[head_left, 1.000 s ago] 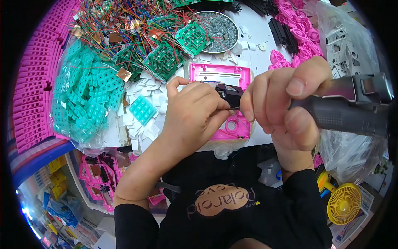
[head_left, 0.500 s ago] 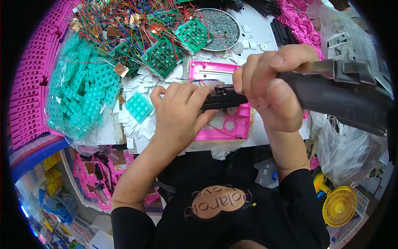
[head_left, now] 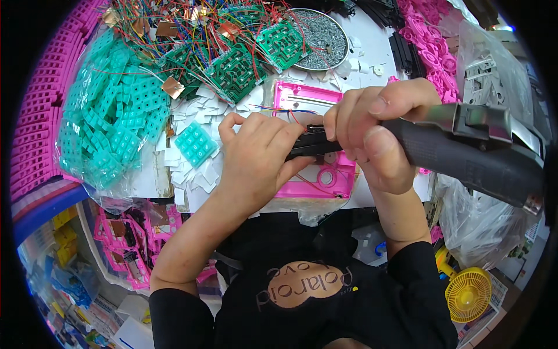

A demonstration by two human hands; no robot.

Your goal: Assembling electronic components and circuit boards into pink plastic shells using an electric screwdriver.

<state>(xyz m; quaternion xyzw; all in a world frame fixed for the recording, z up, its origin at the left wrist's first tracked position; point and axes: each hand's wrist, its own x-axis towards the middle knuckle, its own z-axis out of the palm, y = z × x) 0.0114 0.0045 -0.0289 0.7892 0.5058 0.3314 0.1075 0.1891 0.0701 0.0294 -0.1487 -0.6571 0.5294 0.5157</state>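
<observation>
And L hand (head_left: 253,154) covers the L end of the black part (head_left: 314,145), R hand (head_left: 378,128) the R end! Pink case (head_left: 290,189): middle blocked, can't see it. Tool (head_left: 459,154): front end lost behind R hand. Far side, wires (head_left: 186,23) cut off at pic edge. Metal bits (head_left: 328,43), too tiny to tell apart. Near L, floor clutter (head_left: 87,294): blurry, can't ID!

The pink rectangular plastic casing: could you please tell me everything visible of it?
The casing lies flat over clear plastic. Its far half shows a whitish panel, its near half a moulded ring. Thin red and blue wires cross its left edge. The left hand, right hand and black plastic part hide its middle.
</observation>
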